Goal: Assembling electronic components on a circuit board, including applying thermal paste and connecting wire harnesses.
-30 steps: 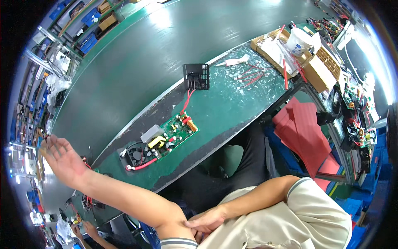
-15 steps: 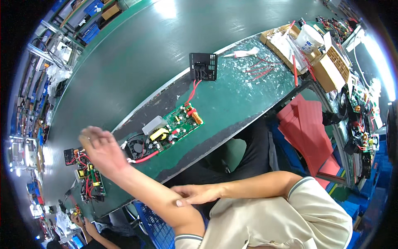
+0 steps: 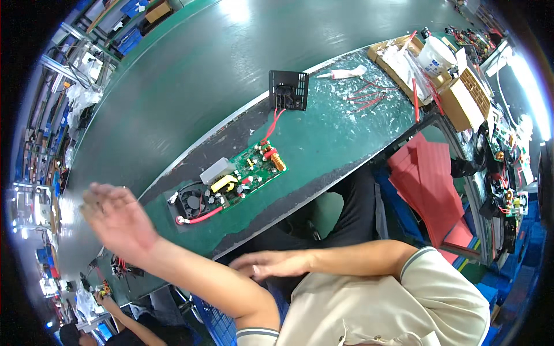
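Head view: a green circuit board (image 3: pixel 261 173) is laid lower-left to upper-right along the bench (image 3: pixel 329 135), ahead of the loosely open right hand (image 3: pixel 283 263); nothing is gripped. Left of its lower end, and nearer, the open left hand (image 3: pixel 122 224) is held raised.

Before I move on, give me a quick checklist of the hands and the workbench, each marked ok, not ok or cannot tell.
Left hand empty: ok, open with nothing visible in it.
Right hand off the left forearm: cannot tell, it is close but contact is unclear.
Circuit board linked to the black vented panel: ok, red leads run between them.
White squeeze tube apart from the circuit board: ok, it lies right of the panel.
Workbench free of loose red wires: not ok, several lie near the tube.
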Available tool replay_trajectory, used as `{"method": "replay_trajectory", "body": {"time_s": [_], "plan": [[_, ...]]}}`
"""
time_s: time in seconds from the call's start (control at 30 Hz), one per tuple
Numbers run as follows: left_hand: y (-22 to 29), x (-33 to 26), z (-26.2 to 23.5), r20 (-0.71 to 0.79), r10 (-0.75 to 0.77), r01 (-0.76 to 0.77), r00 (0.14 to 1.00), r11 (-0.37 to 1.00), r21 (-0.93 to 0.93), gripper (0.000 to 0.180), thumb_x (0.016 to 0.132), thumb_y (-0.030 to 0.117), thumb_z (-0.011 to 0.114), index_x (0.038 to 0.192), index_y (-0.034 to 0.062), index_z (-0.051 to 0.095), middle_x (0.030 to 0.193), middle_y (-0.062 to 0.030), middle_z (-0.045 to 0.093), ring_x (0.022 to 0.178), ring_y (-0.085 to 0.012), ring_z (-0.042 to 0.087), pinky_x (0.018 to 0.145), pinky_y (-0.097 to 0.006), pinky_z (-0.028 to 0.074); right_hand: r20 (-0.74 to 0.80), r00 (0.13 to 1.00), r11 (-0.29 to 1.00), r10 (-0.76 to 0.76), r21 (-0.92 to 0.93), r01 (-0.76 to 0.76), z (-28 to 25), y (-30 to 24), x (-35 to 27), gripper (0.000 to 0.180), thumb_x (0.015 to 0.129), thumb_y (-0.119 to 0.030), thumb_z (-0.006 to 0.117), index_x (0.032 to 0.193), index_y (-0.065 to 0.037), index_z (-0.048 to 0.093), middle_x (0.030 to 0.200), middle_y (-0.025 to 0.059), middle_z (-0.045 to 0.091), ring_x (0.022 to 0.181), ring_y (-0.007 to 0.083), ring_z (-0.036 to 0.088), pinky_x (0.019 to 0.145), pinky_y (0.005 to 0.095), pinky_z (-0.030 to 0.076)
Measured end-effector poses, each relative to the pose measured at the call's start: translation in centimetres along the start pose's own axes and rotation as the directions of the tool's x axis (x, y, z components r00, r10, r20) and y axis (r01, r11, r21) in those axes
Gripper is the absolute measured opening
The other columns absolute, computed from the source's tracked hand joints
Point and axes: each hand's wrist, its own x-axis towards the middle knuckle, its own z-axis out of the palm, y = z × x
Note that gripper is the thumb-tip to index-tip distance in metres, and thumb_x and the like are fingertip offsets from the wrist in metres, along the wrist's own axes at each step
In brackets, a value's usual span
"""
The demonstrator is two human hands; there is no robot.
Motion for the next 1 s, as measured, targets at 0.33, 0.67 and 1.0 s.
{"method": "replay_trajectory", "body": {"time_s": [0.33, 0.67, 1.0], "plan": [[-8.0, -9.5, -1.7, 0.057, -0.466, 0.440, 0.883, 0.779, -0.447, 0.030, 0.098, 0.029, 0.057, 0.112, 0.0028, 0.061, 0.109, -0.0107, 0.059, 0.087, -0.0158, 0.055, 0.072, -0.031, 0.046, -0.166, 0.971, 0.983, -0.174, -0.087, 0.162, 1.0, -6.9, 0.8, 0.080, 0.095, -0.049, 0.059, 0.147, 0.004, 0.028, 0.143, 0.0184, 0.042, 0.134, 0.0244, 0.040, 0.112, 0.0391, 0.031], [-11.4, -14.3, -0.5, 0.452, 0.409, -0.548, 0.793, 0.153, 0.822, 0.020, 0.098, 0.014, 0.048, 0.095, -0.0029, 0.058, 0.093, -0.0144, 0.056, 0.085, -0.0245, 0.054, 0.075, -0.035, 0.048, -0.365, 0.911, 0.647, -0.192, -0.745, -0.161, 0.7, -13.6, -4.9, 0.055, 0.092, -0.030, 0.067, 0.133, 0.003, 0.050, 0.120, 0.0169, 0.066, 0.108, 0.0235, 0.064, 0.094, 0.0354, 0.050], [-9.7, -32.4, -2.8, 0.376, -0.589, -0.026, 0.716, 0.515, 0.857, 0.027, 0.084, 0.005, 0.064, 0.110, 0.0020, 0.062, 0.089, -0.0100, 0.068, 0.064, -0.0140, 0.056, 0.060, -0.026, 0.047, -0.513, 0.166, -0.157, -0.842, -0.062, -0.986, -15.2, -30.3, -21.5, 0.014, 0.083, -0.007, 0.056, 0.092, -0.002, 0.065, 0.100, 0.0193, 0.065, 0.094, 0.0369, 0.066, 0.077, 0.0467, 0.054]]}}
